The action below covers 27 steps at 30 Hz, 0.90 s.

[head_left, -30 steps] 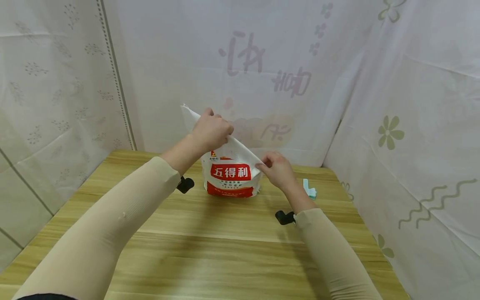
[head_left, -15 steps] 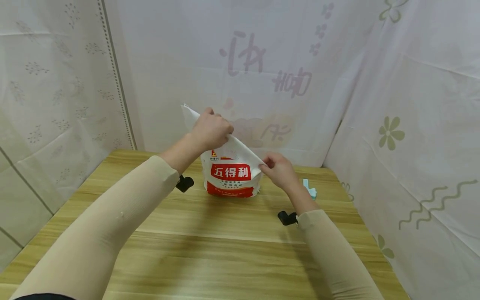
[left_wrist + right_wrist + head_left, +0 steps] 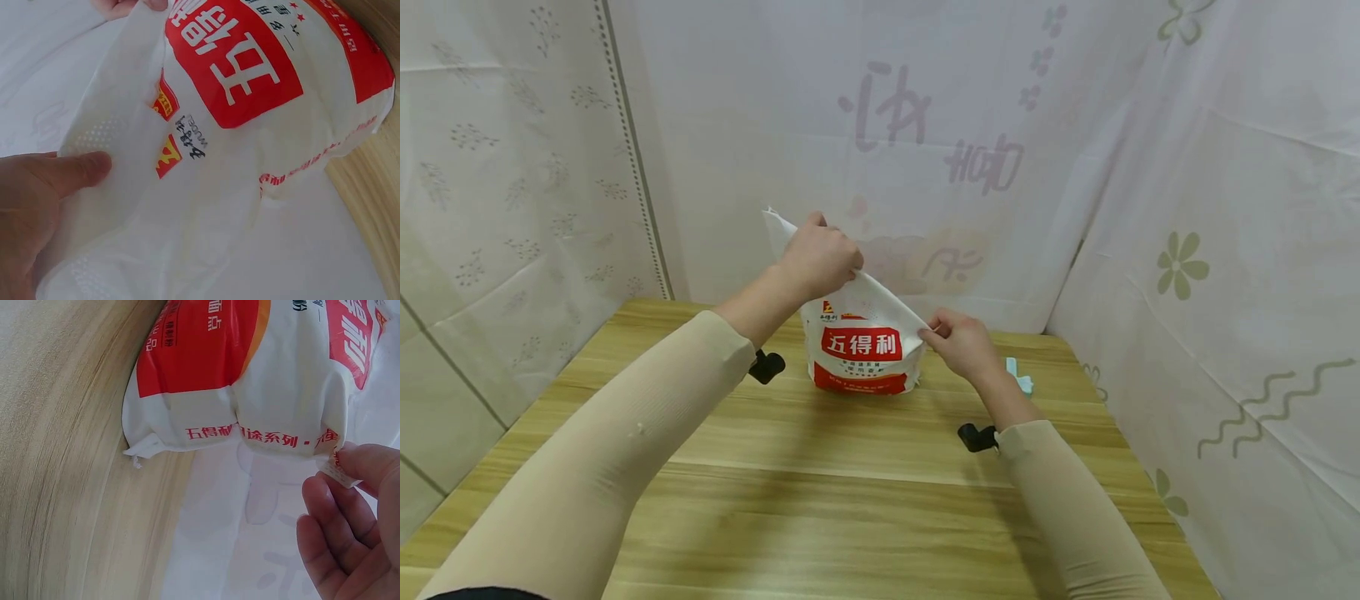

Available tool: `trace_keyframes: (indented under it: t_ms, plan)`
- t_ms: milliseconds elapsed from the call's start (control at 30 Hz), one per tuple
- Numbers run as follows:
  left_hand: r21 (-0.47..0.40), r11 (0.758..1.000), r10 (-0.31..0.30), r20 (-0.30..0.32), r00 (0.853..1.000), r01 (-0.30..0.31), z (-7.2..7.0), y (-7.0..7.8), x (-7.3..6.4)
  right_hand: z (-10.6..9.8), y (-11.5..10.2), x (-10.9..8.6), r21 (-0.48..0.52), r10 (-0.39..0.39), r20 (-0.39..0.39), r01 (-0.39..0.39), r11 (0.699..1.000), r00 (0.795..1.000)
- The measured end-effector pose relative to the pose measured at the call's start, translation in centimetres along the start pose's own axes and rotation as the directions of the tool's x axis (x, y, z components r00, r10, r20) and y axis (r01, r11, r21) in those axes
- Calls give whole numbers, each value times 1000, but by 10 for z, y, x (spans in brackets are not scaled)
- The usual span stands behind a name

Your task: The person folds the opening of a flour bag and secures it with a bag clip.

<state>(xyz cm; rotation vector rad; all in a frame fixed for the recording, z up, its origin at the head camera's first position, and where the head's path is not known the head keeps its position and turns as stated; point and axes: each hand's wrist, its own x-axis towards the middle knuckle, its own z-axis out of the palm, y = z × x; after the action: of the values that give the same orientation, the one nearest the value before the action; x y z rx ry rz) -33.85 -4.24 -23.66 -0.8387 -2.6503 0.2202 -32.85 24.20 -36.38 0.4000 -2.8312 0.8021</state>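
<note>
A white bag with red printed panels (image 3: 861, 343), labelled in Chinese characters, stands upright at the back of the wooden table. Its plain white top edge slants down from upper left to lower right. My left hand (image 3: 822, 260) grips that edge near the middle; in the left wrist view the thumb (image 3: 87, 169) presses on the front of the film and the other fingers are hidden behind it. Lower down, my right hand (image 3: 958, 343) pinches the right top corner of the bag between thumb and finger, as the right wrist view shows the corner (image 3: 337, 472) in its grip.
A small light-blue plastic item (image 3: 1019, 377) lies on the wooden table (image 3: 850, 517) to the right of the bag. White patterned cloth (image 3: 737, 125) hangs behind and along both sides. Black wrist-camera mounts (image 3: 976, 437) stick out from the wrists.
The right hand has shifted slightly to the right with its pinch on the corner. The left hand has moved very slightly left. The bag's base has stayed in place.
</note>
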Motion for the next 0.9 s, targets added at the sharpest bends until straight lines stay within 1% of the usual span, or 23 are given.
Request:
trace_keyframes:
  t_ms: [100, 267, 500, 567, 667, 767, 833, 900]
  plan:
    - [-16, 1000, 1, -1, 1000, -1, -3, -4, -1, 0, -1, 0, 2, 0, -2, 0, 1000, 1000]
    - [-41, 999, -14, -12, 1000, 14, -7, -13, -4, -1, -2, 0, 9, 5, 6, -5, 1000, 1000]
    - [-49, 999, 8, -2, 1000, -8, -8, -15, -5, 0, 0, 0, 6, 15, 17, -15, 1000, 1000]
    - [-52, 999, 2, 7, 1000, -1, -10, -16, -6, 0, 0, 0, 7, 15, 19, -16, 1000, 1000]
    - [-79, 997, -23, 19, 1000, 24, -14, -21, -9, 0, 0, 0, -3, 14, 22, -14, 1000, 1000]
    - [-102, 993, -52, 21, 998, 54, -23, -29, -13, 0, 0, 2, -12, 17, 25, -17, 1000, 1000]
    - [-110, 992, -55, 8, 998, 55, -27, -33, -16, -1, -1, 2, -15, 17, 25, -16, 1000, 1000]
    - [-95, 995, -41, -14, 999, 39, -28, -36, -18, -1, -1, 2, -15, 19, 24, -18, 1000, 1000]
